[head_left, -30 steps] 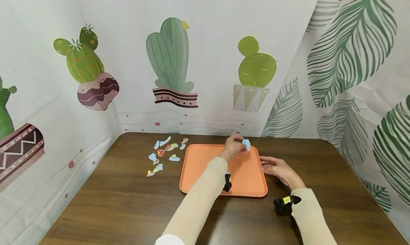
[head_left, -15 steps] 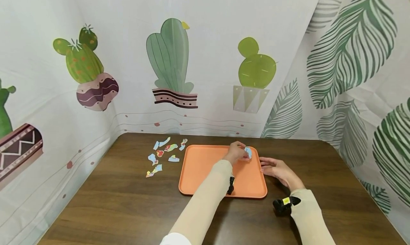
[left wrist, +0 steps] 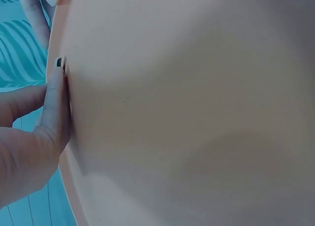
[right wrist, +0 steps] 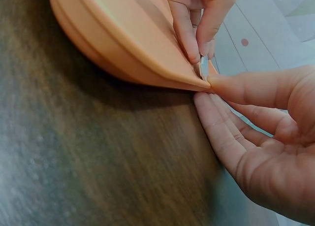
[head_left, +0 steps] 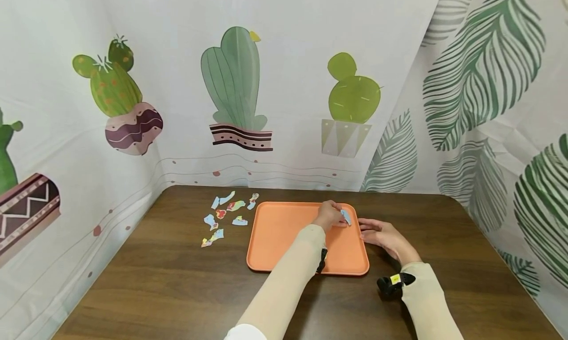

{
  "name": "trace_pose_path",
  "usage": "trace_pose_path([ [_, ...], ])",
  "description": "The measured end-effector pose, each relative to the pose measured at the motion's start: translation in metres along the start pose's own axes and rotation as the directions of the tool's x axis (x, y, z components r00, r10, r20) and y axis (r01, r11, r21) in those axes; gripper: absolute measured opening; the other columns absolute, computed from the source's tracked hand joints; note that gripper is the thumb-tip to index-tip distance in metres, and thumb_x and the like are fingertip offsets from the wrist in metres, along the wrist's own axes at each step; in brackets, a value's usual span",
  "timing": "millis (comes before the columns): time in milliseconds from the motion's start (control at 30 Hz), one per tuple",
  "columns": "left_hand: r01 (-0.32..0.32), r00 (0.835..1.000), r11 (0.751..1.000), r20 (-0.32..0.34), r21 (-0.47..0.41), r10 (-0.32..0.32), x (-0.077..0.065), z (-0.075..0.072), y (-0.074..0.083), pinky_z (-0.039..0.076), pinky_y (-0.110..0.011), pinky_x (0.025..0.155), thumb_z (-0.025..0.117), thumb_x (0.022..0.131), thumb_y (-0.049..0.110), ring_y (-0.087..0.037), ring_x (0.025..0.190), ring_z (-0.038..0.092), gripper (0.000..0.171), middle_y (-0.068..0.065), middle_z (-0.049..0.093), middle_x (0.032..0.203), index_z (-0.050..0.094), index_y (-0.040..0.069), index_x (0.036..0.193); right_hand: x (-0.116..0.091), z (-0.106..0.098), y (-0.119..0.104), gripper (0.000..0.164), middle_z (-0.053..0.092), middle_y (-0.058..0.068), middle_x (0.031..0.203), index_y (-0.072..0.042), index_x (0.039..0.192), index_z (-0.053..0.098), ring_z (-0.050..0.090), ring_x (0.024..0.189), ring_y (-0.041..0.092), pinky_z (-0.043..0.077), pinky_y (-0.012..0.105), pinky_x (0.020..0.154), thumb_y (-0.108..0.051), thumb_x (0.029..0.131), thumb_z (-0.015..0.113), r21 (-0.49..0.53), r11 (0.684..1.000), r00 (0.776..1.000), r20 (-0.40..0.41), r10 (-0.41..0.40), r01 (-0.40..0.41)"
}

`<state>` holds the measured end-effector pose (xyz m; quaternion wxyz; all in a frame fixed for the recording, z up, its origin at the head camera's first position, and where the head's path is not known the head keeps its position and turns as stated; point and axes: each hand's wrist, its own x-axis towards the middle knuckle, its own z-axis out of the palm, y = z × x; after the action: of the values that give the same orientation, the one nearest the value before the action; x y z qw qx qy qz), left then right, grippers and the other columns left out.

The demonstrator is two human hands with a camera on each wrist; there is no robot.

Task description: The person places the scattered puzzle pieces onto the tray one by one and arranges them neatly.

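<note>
Over the right part of the orange tray (head_left: 284,246), my left hand (head_left: 330,215) pinches a pale blue puzzle piece (head_left: 345,217) close to the tray's surface, near the far right corner. In the right wrist view, the piece (right wrist: 204,67) appears as a thin edge under those fingertips. The left wrist view has the left hand (left wrist: 37,137) low along the tray's edge, its grip partly hidden. My right hand (head_left: 387,237) holds the tray's right rim; the right wrist view puts its thumb (right wrist: 246,88) on top and its fingers (right wrist: 214,120) beneath.
Several irregular, colourful puzzle pieces lie on the brown wooden table (head_left: 168,281) left of the tray, among them a red one (head_left: 221,214) and a yellow-blue one (head_left: 213,238). A white curtain (head_left: 293,83) printed with cacti and leaves hangs behind the table.
My left hand has come down and slightly nearer with the blue puzzle piece, from the tray's far edge to its surface. The right hand has stayed at the rim.
</note>
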<state>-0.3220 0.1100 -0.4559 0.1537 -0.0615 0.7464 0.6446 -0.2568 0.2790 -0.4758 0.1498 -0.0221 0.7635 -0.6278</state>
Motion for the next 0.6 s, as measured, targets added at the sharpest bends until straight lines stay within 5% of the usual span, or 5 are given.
trace_pose_path([
  [333,-0.011,1.000,1.000,-0.012,0.022,0.011,0.0024,-0.0032,-0.0016,0.059,-0.035,0.069,0.062,0.083,-0.017,-0.026,0.071,0.068,0.029,-0.012,0.061,0.087,0.065,-0.001,0.107,0.0019,0.0000,0.0010,0.059,0.049,0.026,0.133,0.010,0.144,0.032,0.061,0.106,0.015,0.053,0.029,0.088,-0.003,0.094,0.060,-0.013,1.000,1.000,-0.004,0.002,-0.002],
  [600,-0.013,1.000,1.000,-0.001,0.004,0.013,0.0035,-0.0047,-0.0014,0.059,-0.035,0.070,0.061,0.084,-0.017,-0.029,0.078,0.070,0.032,-0.015,0.065,0.105,0.065,-0.003,0.112,0.0008,-0.0016,0.0018,0.059,0.049,0.027,0.133,0.010,0.144,0.032,0.060,0.107,0.015,0.053,0.027,0.088,-0.005,0.094,0.060,-0.018,1.000,1.000,-0.003,-0.008,0.008],
])
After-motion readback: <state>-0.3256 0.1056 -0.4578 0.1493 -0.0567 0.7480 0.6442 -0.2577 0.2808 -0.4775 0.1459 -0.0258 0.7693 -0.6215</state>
